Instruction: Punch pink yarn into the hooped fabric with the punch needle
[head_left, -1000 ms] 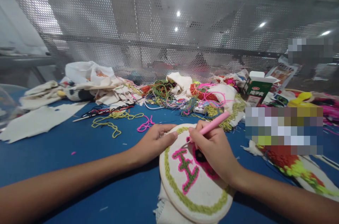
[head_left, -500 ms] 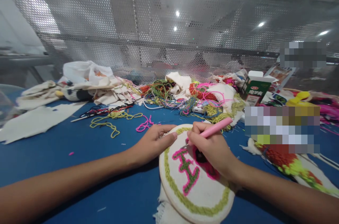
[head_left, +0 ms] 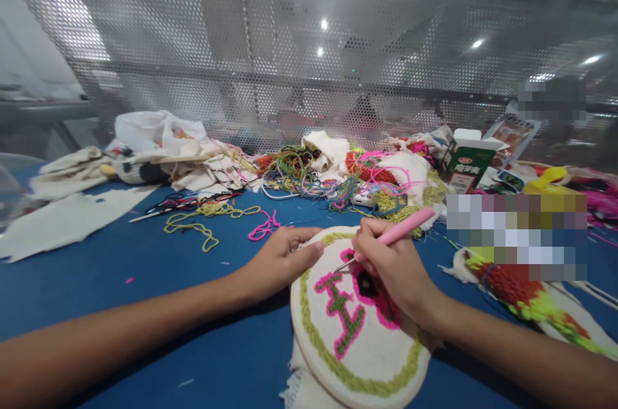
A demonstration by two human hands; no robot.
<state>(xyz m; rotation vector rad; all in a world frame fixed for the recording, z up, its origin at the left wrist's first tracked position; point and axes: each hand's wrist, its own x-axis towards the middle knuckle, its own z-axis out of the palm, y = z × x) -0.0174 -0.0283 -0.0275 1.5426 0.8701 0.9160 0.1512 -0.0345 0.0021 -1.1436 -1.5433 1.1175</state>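
A round embroidery hoop (head_left: 319, 367) with white cloth stands tilted at the front of the blue table. Its cloth bears a yellow-green yarn ring (head_left: 360, 385) and pink-edged green lettering (head_left: 344, 306). A pink and black yarn shape (head_left: 367, 285) shows partly beneath my right hand. My left hand (head_left: 288, 259) grips the hoop's upper left rim, thumb on the cloth, fingers hidden behind. My right hand (head_left: 392, 261) is closed round a pink-handled punch needle (head_left: 408, 227), whose metal tip points down-left to the cloth near the top of the lettering.
Across the back lies a heap of tangled yarn (head_left: 299, 167) and cloth scraps, before a perforated metal screen (head_left: 290, 87). A green box (head_left: 467, 164) stands at right, with a red and lime tufted piece (head_left: 519, 293) nearer. White cloth (head_left: 72, 219) lies at left.
My right hand and the punch needle have shifted slightly right, so more of the metal shaft and the pink and black shape shows. My left hand and the hoop stay nearly still.
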